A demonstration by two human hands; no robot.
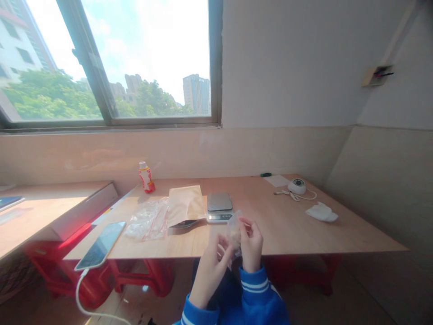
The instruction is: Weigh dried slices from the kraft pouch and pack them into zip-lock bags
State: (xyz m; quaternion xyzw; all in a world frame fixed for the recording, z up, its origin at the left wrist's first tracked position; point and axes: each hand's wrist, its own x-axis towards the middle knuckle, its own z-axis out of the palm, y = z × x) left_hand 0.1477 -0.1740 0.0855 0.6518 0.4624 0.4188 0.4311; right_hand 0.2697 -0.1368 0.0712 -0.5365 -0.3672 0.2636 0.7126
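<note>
A small clear plastic bag (234,229) is held up between my two hands at the table's front edge. My left hand (216,259) grips its lower left side, fingers curled. My right hand (250,239) pinches its upper right side. Something pale seems to lie inside the bag, too blurred to name. Just behind the bag sits a digital scale (219,202) with a bare metal plate; the bag's top overlaps the scale's front panel. Left of the scale lies a brown paper pouch (185,203), and beside it a pile of clear zip bags (147,221).
A phone (101,246) on a white cable juts over the table's front left edge. A red-and-white bottle (146,178) stands at the back left. To the right are a white round device with a cord (297,186) and a crumpled white tissue (322,212). Red stools (158,273) stand below.
</note>
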